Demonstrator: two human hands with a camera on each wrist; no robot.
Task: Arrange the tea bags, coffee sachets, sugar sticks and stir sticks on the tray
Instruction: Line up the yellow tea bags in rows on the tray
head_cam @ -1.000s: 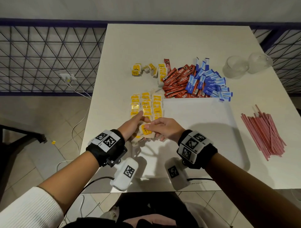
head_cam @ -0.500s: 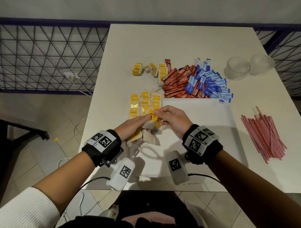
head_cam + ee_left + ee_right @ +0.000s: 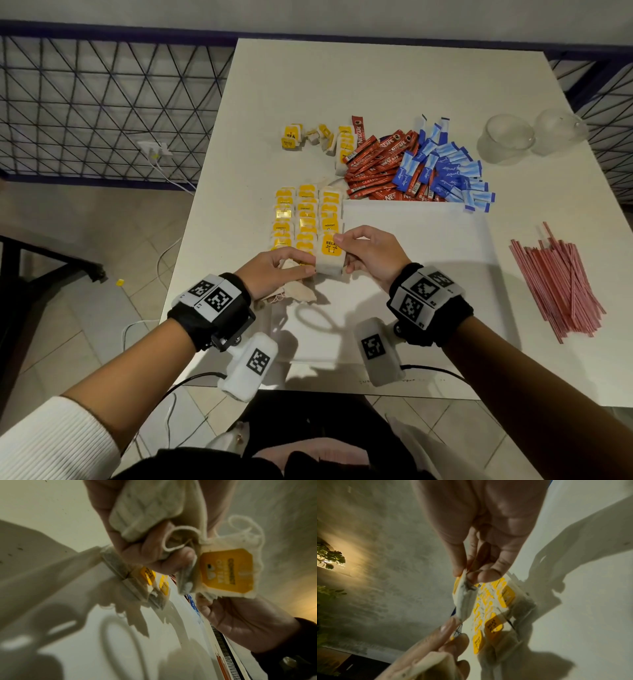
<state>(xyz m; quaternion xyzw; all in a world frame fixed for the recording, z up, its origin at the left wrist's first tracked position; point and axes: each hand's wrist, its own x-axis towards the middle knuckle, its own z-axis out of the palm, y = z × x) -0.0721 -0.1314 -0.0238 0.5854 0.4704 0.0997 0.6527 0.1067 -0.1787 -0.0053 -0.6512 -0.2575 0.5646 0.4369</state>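
We are pinching one tea bag w/ right hand over the tea-bag rows; left hand is gripping spare bags and touching it.

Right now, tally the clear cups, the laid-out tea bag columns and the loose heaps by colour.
Clear cups: 2
Tea bag columns: 3
Yellow loose tea bag heap: 1
Red coffee sachet heap: 1
Blue sugar stick heap: 1
Pink stir stick heap: 1
Total: 9
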